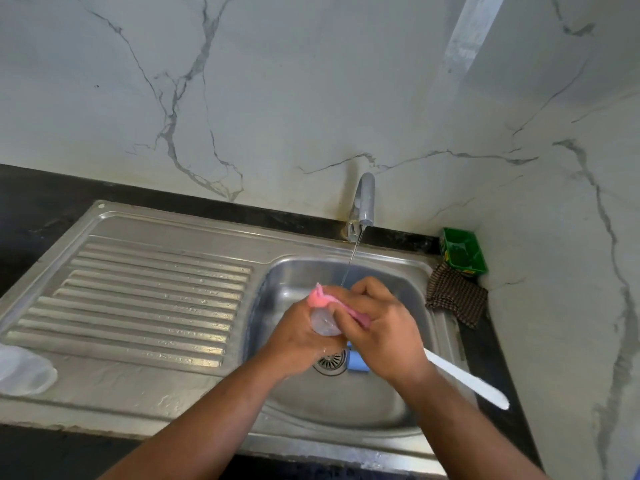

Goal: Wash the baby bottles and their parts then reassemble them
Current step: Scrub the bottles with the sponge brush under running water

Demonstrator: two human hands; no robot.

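Over the steel sink basin [294, 275], my left hand [298, 341] grips a clear baby bottle [323, 322] that has pink parts [320, 296] at its top. My right hand [377, 327] curls its fingers round the pink piece and the bottle from the right. Both hands are just below the thin water stream [350, 263] running from the tap [363, 202]. A blue-headed brush with a white handle [464, 379] lies across the basin under my right hand, its head [356, 363] next to the drain [330, 362].
A clear plastic part [24, 370] lies on the ribbed draining board [149, 299] at the far left. A checked cloth [457, 299] and a green tub [462, 252] sit in the right corner by the marble wall. Dark counter surrounds the sink.
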